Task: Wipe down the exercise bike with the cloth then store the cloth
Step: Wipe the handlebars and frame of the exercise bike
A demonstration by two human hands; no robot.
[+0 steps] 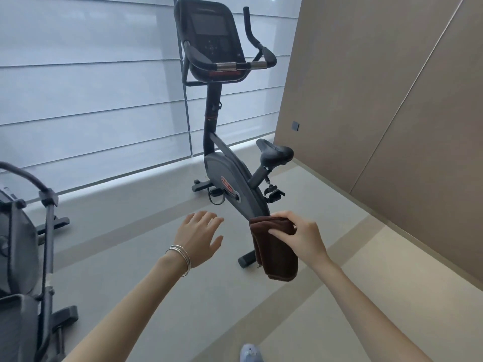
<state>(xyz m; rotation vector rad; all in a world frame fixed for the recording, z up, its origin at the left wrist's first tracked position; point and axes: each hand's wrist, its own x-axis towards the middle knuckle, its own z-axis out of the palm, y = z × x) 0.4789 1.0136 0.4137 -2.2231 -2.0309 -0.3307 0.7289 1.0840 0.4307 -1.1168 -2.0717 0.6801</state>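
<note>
The right hand (303,239) is grasping the folded brown cloth (277,254) before the exercise bike (230,176); the left hand (201,236) is hovering released, fingers spread.

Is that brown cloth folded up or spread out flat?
Folded. The brown cloth hangs in doubled layers from the right hand, which pinches its top edge. The left hand is open and empty.
</note>
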